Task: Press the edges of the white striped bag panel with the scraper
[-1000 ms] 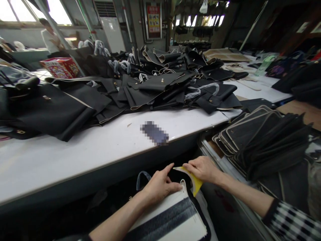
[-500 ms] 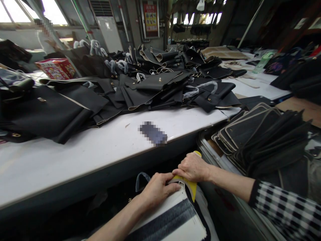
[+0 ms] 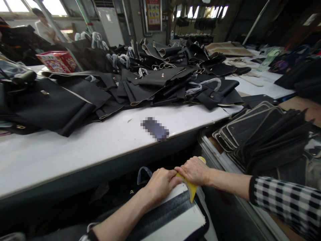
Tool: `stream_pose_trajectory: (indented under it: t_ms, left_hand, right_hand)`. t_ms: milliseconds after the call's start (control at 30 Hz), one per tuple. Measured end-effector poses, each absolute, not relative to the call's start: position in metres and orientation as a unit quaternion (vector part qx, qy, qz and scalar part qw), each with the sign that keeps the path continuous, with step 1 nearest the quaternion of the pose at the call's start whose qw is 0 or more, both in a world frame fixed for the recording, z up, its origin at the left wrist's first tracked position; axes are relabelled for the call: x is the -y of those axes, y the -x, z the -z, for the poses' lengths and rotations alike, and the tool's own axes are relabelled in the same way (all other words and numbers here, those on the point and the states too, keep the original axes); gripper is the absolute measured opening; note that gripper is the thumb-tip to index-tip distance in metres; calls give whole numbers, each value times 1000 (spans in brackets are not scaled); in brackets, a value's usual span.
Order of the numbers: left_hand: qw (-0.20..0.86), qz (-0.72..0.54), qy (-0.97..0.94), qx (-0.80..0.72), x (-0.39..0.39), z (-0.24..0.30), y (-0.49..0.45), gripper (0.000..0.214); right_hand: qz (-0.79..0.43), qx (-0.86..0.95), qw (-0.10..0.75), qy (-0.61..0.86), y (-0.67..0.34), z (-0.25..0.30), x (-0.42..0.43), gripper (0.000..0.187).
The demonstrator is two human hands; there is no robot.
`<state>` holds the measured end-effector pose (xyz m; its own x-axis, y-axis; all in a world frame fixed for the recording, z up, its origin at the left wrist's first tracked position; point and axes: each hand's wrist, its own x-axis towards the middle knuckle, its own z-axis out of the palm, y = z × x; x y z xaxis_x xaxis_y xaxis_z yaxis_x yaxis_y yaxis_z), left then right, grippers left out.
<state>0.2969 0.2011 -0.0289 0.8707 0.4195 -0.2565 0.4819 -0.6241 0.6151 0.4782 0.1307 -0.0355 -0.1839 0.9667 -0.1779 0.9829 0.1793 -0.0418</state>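
My right hand [image 3: 197, 170] is closed around a yellow scraper-like tool [image 3: 192, 191]. The tool's flat, pointed blade lies against the top corner of a bag piece [image 3: 173, 227] with a white inner face, a black band and a black edge. My left hand [image 3: 162, 182] is wrapped over the top edge of this piece, its fingertips touching my right hand. Part of the tool's edge and the corner of the piece are hidden under my fingers. A plastic-wrapped handle loop [image 3: 144, 174] stands up just beyond my left hand.
A white table [image 3: 117, 129] runs across in front, heaped with black bag pieces [image 3: 155, 82]. A blurred phone-like object [image 3: 155, 129] lies near its edge. At right, several black panels [image 3: 260, 130] are stacked. A person [image 3: 43, 26] is at the far left.
The view has shifted slightly, so the table sits higher. My right hand and the yellow tool have moved a little down and right along the piece's corner; my left hand stays on the edge.
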Motion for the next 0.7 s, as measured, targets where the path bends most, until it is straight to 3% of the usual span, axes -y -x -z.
stream_pose_trajectory:
  t_ms: [200, 400, 600, 700]
  left_hand:
    - [349, 45, -898, -265, -198, 24, -294, 45]
    - [438, 13, -843, -312, -219, 8, -261, 41]
    - [533, -149, -653, -516, -249, 21, -122, 49]
    - [608, -176, -500, -592, -226, 43, -78, 49]
  right_hand:
    - [59, -760, 56, -645, -469, 42, -122, 61]
    - [38, -804, 35, -592, -467, 41, -132, 60]
    - [48, -749, -127, -649, -433, 43, -152, 66]
    - [50, -784, -156, -600, -386, 39, -174, 65]
